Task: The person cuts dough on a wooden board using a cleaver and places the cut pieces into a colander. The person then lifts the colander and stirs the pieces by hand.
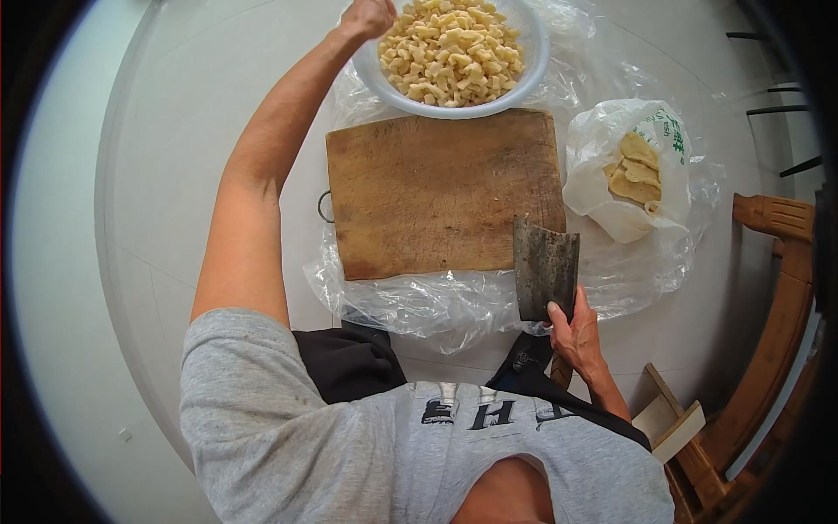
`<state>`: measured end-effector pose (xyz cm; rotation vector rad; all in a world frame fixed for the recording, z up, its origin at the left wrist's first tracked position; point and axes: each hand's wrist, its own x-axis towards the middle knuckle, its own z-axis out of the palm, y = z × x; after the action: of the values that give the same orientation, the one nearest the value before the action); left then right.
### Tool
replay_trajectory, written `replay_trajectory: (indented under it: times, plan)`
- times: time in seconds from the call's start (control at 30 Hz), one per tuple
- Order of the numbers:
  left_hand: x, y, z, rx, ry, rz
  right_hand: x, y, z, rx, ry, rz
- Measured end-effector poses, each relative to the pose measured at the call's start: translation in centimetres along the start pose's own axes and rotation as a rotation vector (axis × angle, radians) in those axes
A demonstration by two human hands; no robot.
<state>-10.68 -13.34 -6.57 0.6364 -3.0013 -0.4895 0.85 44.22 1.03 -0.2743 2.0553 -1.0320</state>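
Note:
My right hand (579, 339) is wrapped around the handle of a cleaver (547, 271). The dark, wide blade points away from me, its far end overlapping the right front corner of a wooden cutting board (441, 192). My left hand (370, 17) reaches far forward to the left rim of a white bowl (476, 111). Its fingers look curled closed, and what they hold, if anything, is hidden. Small pale yellow chopped pieces (454, 52) are heaped in the bowl, which stands just beyond the board.
To the board's right, a white plastic bag (602, 203) lies opened around several flat yellowish pieces (635, 170). Clear plastic sheeting (436, 306) spreads under the board, bowl and bag on the tiled floor (218, 96). Wooden furniture (777, 306) stands at far right.

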Motion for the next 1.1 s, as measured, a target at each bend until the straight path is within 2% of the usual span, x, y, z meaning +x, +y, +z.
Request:
replay_trajectory:
  times: [0.03, 0.1, 0.3, 0.4, 0.5, 0.53, 0.57, 0.63, 0.73, 0.83, 0.97, 1.1]
  plan:
    - [-2.2, 2.3, -0.4, 0.148, 0.003, -0.095, 0.0, 0.0, 0.0, 0.001, -0.001, -0.001]
    - [-4.8, 4.7, -0.1, 0.605, 0.077, 0.161, 0.0, 0.1, -0.1, -0.002, -0.001, -0.003]
    - [-5.6, 4.5, 0.7, 0.531, 0.167, 0.28, -0.1, 0.2, 0.2, 0.023, 0.015, -0.033]
    - [-5.8, 4.5, 0.8, 0.489, 0.042, 0.214, -0.1, 0.3, 0.2, 0.018, 0.024, -0.038]
    - [-5.2, 5.7, -1.7, -0.101, 0.154, 0.048, 0.0, 0.9, 0.1, 0.02, 0.026, -0.054]
    - [-5.3, 6.6, -3.9, -0.479, -0.061, -0.139, 0.0, 0.9, 0.2, 0.023, 0.026, -0.053]
    - [-5.4, 6.5, -3.9, -0.779, -0.131, -0.129, 0.0, 0.9, 0.2, 0.024, 0.026, -0.053]
    - [-5.5, 6.5, -3.4, -1.09, -0.322, -0.081, 0.0, 0.8, 0.1, 0.018, 0.029, -0.062]
    - [-6.9, 7.7, -2.9, -1.133, -0.438, -0.124, 0.0, 0.8, 0.1, -0.002, 0.033, -0.079]
    - [-7.6, 8.9, -2.7, -1.076, -0.456, -0.118, 0.0, 0.9, 0.1, -0.029, 0.031, -0.09]
    - [-11.3, 14.8, -2.9, -1.083, -0.66, -0.098, 0.0, 0.9, 0.0, -0.041, 0.042, -0.098]
    - [-17.2, 20.1, 4.0, -0.907, -0.808, -0.024, -0.1, 0.6, -0.3, -0.037, 0.022, -0.078]
